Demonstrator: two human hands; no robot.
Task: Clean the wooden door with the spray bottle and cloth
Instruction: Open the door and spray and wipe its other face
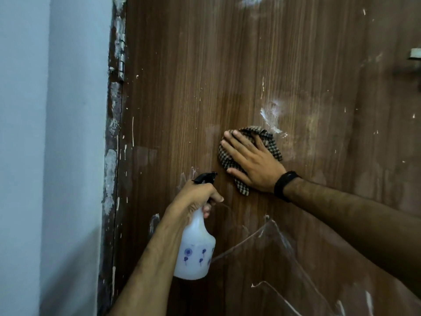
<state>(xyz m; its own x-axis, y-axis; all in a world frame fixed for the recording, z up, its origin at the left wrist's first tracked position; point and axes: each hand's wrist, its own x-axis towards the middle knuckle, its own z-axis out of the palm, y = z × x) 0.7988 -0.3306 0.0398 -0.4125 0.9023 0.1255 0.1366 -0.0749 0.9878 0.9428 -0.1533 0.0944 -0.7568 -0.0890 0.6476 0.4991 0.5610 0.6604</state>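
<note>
The right hand lies flat against the wooden door, fingers straight and spread, pressing a checked cloth to the panel; the open palm likely serves to spread pressure over the bunched fabric so it wipes a broad patch rather than a line. The cloth shows past the fingertips at 12 o'clock and hangs out below the palm at 6 o'clock. The left hand grips the neck of the spray bottle, fingers curled round it with one at the trigger under the black nozzle, which points toward the door at 5 o'clock of the cloth, close to it but not touching; held so, it seems ready to wet the wood just beside the wiping hand. White smears lie at 1 o'clock of the cloth, and pale flecks are scattered across the panel, so much wiping looks left to do. For room: toward 9 o'clock the sweep ends at the hinge edge and flaking frame beside the pale wall; toward 3 o'clock the panel runs open until a blurred fitting at the picture's edge; toward 6 o'clock a peeling clear film curls off the surface, and the cloth might catch its loose edge.
</note>
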